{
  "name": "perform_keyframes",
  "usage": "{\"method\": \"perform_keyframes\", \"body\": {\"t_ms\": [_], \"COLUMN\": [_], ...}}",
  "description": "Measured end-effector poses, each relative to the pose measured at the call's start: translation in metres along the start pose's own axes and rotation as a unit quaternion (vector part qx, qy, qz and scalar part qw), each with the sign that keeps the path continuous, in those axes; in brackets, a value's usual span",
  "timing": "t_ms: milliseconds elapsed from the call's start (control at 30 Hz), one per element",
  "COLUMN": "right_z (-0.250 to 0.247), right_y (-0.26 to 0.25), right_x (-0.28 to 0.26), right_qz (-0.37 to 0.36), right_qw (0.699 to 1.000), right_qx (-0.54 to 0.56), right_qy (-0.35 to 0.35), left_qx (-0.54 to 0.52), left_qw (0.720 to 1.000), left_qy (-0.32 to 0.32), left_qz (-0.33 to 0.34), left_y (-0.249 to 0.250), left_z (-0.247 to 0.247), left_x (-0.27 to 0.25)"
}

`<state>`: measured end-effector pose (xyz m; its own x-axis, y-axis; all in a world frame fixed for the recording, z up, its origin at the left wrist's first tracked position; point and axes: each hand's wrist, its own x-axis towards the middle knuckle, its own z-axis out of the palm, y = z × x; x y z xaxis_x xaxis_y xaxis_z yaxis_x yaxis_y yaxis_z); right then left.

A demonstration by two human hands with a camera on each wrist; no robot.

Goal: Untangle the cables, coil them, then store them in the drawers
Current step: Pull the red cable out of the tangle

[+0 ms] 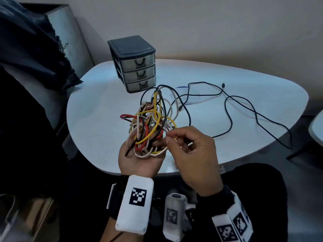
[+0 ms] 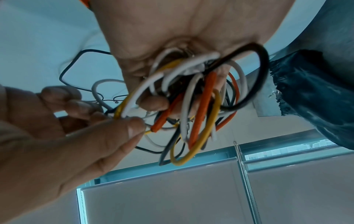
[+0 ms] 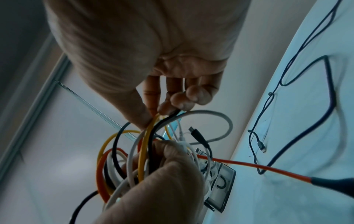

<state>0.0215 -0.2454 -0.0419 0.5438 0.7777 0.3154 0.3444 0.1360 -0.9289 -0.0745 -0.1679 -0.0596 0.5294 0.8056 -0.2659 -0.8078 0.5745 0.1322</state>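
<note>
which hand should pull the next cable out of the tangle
Probably the right hand. Its fingertips already pinch strands at the edge of the tangle, while the left hand lies palm-up under it, cradling the bundle, so it serves better as the anchor.

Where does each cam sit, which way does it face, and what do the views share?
Head: on the head, facing forward and down at the table; shows left hand, right hand, both wrist mounts.
Left wrist: on the left wrist, facing along the palm and up; shows both hands.
Right wrist: on the right wrist, facing along the fingers toward the drawer unit; shows both hands.
Shared: the cable tangle in all three.
</note>
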Motion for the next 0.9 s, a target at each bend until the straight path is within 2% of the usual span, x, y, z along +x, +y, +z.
{"method": "perform_keyframes", "body": {"t_ms": [200, 433, 567, 700, 800, 900], "right_z": [-0.002, -0.002, -0.005, -0.004, -0.006, -0.009], "right_y": [0.002, 0.015, 0.025, 0.029, 0.025, 0.018], "right_x": [0.0, 0.001, 0.003, -0.001, -0.003, -0.002], "right_qz": [-0.026, -0.07, -0.091, -0.09, -0.068, -0.038], "right_qw": [0.993, 0.968, 0.96, 0.972, 0.981, 0.992], "right_qx": [-0.111, -0.229, -0.263, -0.215, -0.181, -0.117], "right_qy": [0.018, 0.077, 0.043, 0.008, -0.013, -0.039], "left_qx": [0.05, 0.131, 0.143, 0.233, 0.31, 0.368], "left_qw": [0.998, 0.989, 0.988, 0.972, 0.949, 0.924], "left_qy": [-0.012, -0.032, -0.018, -0.005, 0.017, 0.014], "left_qz": [-0.028, -0.067, -0.063, -0.026, 0.056, 0.1], "left_y": [0.001, 0.006, 0.013, 0.01, 0.005, 0.005], "left_z": [0.002, 0.004, 0.005, 0.003, -0.005, -0.013], "left_x": [-0.001, -0.001, 0.003, 0.005, 0.008, 0.009]}}
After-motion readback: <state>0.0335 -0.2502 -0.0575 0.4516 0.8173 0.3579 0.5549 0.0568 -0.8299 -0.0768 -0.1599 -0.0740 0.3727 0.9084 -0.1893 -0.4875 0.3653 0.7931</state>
